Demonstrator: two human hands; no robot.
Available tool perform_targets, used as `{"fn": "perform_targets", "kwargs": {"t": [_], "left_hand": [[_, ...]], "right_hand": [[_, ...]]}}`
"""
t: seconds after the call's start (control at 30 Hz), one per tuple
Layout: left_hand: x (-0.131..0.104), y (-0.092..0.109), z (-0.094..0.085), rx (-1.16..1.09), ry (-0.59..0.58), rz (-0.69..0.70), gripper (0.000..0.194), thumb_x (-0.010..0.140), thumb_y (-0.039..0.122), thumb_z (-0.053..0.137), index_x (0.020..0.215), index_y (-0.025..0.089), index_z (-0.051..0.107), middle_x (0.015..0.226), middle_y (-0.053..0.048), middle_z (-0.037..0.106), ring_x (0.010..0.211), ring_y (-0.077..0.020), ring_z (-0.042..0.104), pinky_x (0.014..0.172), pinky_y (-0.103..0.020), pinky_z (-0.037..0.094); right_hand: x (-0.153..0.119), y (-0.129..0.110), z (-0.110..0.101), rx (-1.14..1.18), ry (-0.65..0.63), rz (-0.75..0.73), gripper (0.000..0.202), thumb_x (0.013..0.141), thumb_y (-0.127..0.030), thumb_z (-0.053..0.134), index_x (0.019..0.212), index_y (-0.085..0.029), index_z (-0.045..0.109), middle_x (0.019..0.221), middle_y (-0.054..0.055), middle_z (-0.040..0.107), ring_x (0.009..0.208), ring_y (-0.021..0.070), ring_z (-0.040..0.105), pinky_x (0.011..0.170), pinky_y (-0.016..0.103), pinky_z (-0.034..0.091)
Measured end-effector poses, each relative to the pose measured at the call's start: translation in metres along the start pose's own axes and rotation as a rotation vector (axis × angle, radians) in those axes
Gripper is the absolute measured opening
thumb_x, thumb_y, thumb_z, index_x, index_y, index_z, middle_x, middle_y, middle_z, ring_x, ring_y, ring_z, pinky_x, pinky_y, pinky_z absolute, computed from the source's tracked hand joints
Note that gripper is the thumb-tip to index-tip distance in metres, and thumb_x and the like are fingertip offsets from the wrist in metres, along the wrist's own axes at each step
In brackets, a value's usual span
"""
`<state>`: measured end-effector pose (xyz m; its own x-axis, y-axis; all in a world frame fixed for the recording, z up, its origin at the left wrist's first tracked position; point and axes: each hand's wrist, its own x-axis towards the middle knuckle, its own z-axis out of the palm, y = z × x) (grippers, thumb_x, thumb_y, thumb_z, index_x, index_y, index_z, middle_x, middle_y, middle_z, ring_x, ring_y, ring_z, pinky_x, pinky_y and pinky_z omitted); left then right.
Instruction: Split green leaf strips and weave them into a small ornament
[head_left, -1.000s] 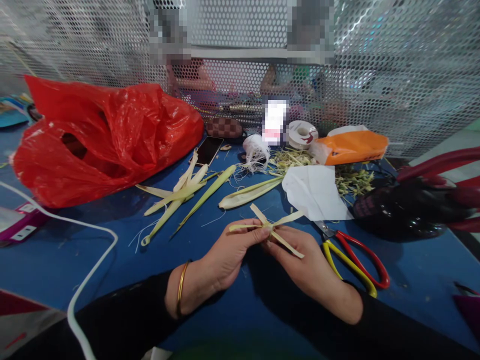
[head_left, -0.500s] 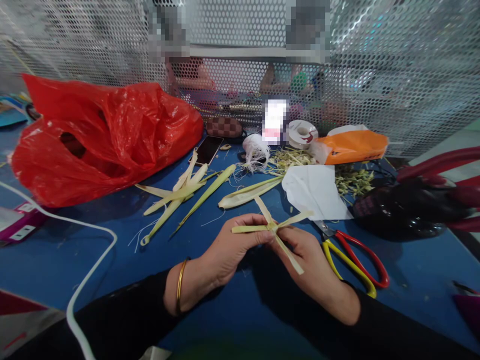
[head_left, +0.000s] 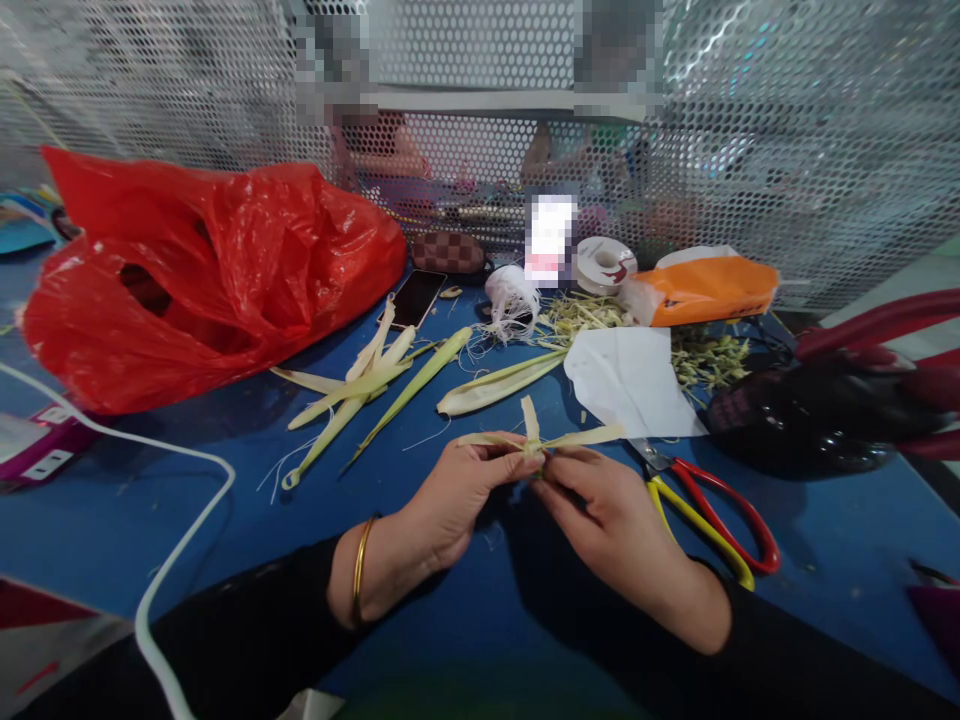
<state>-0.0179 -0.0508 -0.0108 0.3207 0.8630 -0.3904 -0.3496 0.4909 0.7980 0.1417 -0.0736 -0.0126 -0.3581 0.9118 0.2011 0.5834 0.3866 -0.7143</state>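
Note:
Between my two hands is a small cross of pale corn husk strips (head_left: 531,422), its arms pointing left, up and right from a middle knot. My left hand (head_left: 469,490), with a gold bangle at the wrist, pinches the knot between thumb and fingers. The fingers of my right hand (head_left: 607,510) close on the cross from the right, their tips partly hidden beneath it. Behind the hands lie loose husk leaves (head_left: 352,390), a green-yellow husk (head_left: 420,390) and a broad curled one (head_left: 502,385).
Red-and-yellow-handled scissors (head_left: 712,520) lie beside my right hand, near white paper (head_left: 630,380). At left sits a red plastic bag (head_left: 225,270); a white cable (head_left: 202,530) crosses that side. White thread (head_left: 514,305), a ribbon spool (head_left: 604,265) and an orange packet (head_left: 712,288) stand behind.
The husk cross has tipped in my fingers. Its lower-right arm, which lay over my right hand, is out of sight, and my right fingers have shifted under the knot.

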Motion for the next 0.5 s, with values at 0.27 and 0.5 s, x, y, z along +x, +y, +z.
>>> {"fn": "perform_targets", "kwargs": {"t": [0.27,0.5], "left_hand": [[0.001,0.006,0.0,0.117,-0.055,0.099,0.022,0.065,0.031,0.081,0.067,0.013,0.07,0.071,-0.001,0.061,0.072,-0.0117,0.053,0.069,-0.023,0.037],[0.001,0.004,0.0,0.058,-0.074,0.068,0.022,0.063,0.029,0.082,0.075,0.015,0.071,0.077,-0.001,0.065,0.074,-0.012,0.056,0.073,-0.024,0.041]], "right_hand": [[0.005,0.001,-0.012,0.085,-0.097,0.037,0.033,0.089,-0.021,0.05,0.056,-0.019,0.045,0.062,0.0,0.049,0.064,0.0141,0.05,0.059,0.026,0.037],[0.007,0.003,-0.005,0.305,-0.043,0.134,0.029,0.088,-0.026,0.053,0.059,-0.019,0.052,0.062,-0.001,0.055,0.061,0.0136,0.052,0.06,0.025,0.041]]}}
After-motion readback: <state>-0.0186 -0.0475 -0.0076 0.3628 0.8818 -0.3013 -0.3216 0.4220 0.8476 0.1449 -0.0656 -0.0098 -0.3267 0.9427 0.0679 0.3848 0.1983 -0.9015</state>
